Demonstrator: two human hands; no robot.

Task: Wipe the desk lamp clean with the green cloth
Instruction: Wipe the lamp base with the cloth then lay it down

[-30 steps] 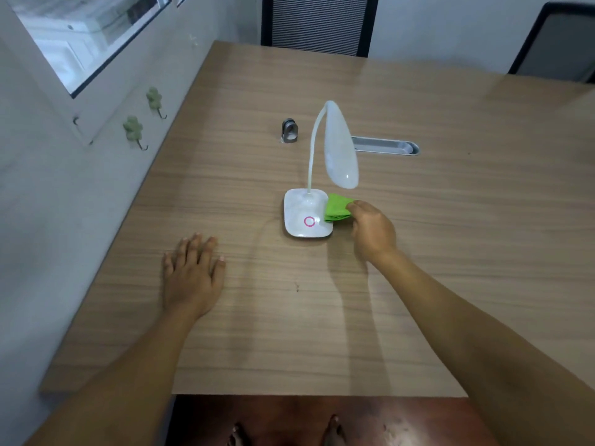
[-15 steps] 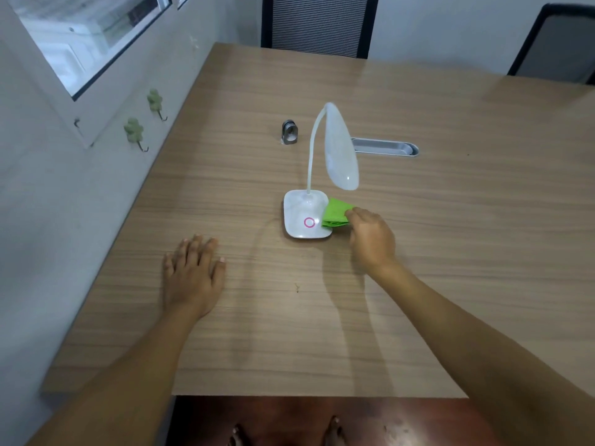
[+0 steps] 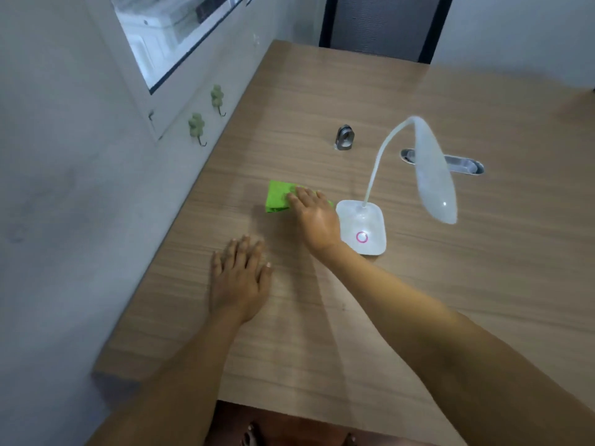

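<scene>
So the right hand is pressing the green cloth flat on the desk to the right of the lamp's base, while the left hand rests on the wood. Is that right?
Not quite. In the head view the right hand presses the green cloth flat on the desk to the left of the lamp's base, not the right. The left hand does rest flat on the wood.

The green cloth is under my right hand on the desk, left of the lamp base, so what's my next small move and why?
Probably close the right hand on the green cloth and lift it to the lamp head: the cloth lies flat on the desk, touching no part of the lamp.
</scene>
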